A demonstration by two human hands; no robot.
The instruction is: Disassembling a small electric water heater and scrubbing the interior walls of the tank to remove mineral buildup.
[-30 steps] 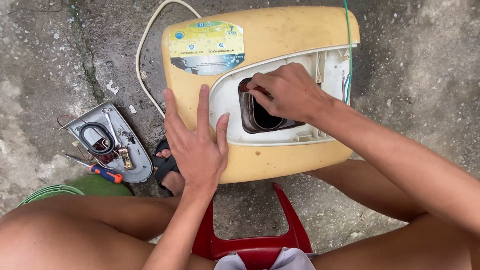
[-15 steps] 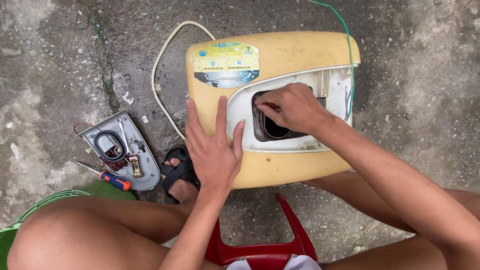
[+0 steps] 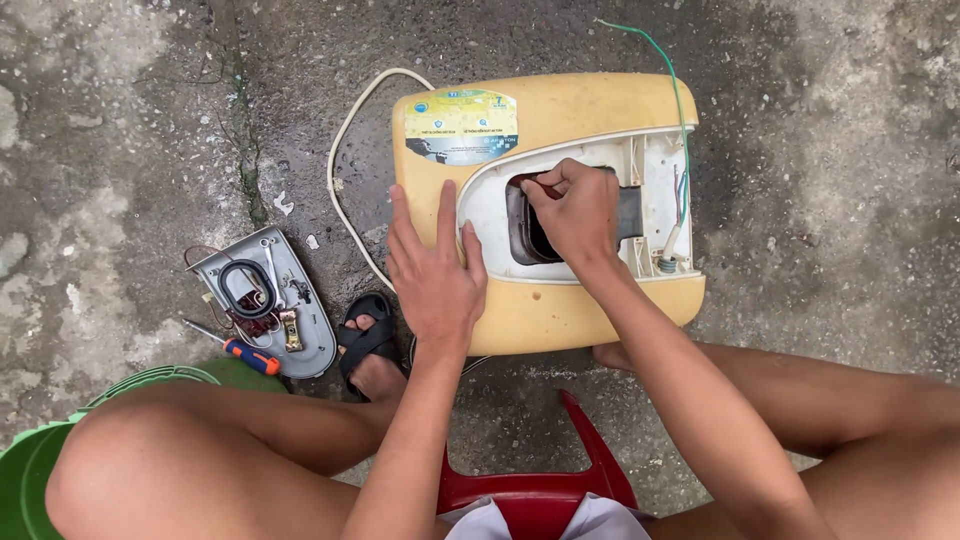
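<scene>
A yellowed plastic appliance casing [image 3: 560,110] lies on the concrete floor with a white inner recess [image 3: 490,215] and a dark oval opening [image 3: 530,235]. My left hand [image 3: 432,265] lies flat, fingers apart, on the casing's left part. My right hand [image 3: 575,215] is curled over the dark opening, fingertips pinched at its upper rim; what they pinch is too small to tell. Green and other thin wires [image 3: 680,170] run down the casing's right side.
A grey removed cover [image 3: 270,300] with a coiled cable and parts lies at the left, an orange-handled screwdriver [image 3: 245,352] by it. A white cord [image 3: 345,170] loops off the casing. My sandalled foot [image 3: 370,345], a red stool [image 3: 540,490] and a green basket [image 3: 40,470] are close.
The view has shifted, so the casing sits further right in frame. My right hand stays over the dark opening with the fingers bunched more tightly. My left hand stays flat.
</scene>
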